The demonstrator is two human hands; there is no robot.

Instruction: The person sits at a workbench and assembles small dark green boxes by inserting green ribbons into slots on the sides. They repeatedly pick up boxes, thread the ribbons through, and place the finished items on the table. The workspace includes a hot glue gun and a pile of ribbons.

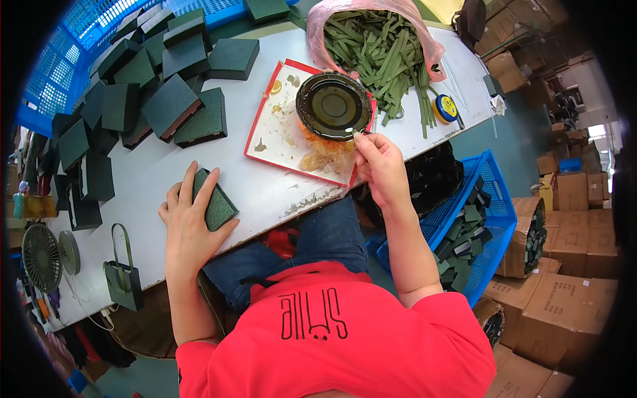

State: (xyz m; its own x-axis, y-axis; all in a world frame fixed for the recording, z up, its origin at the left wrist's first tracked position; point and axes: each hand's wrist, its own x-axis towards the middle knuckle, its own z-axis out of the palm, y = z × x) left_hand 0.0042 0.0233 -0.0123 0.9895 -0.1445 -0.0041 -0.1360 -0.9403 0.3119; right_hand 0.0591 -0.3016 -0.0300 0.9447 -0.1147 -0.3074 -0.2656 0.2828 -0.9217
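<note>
My left hand [189, 215] grips a small dark green box [220, 204] at the near edge of the table, fingers along one side and thumb at its near end. My right hand [381, 164] is closed in a pinch at the near right rim of a round black dish [333, 106]. What its fingertips hold is too small to make out. Dark, shiny liquid seems to lie in the dish. Under it, yellowish dried residue covers a white board with a red border [269, 126].
Many dark green boxes [172, 106] are piled at the left. A pink plastic bag [320, 33] spills green strips [388, 60]. A green handbag-shaped item [124, 285] and a fan [41, 257] stand at left. A blue crate [501, 199] holds green pieces; cartons [564, 312] are stacked right.
</note>
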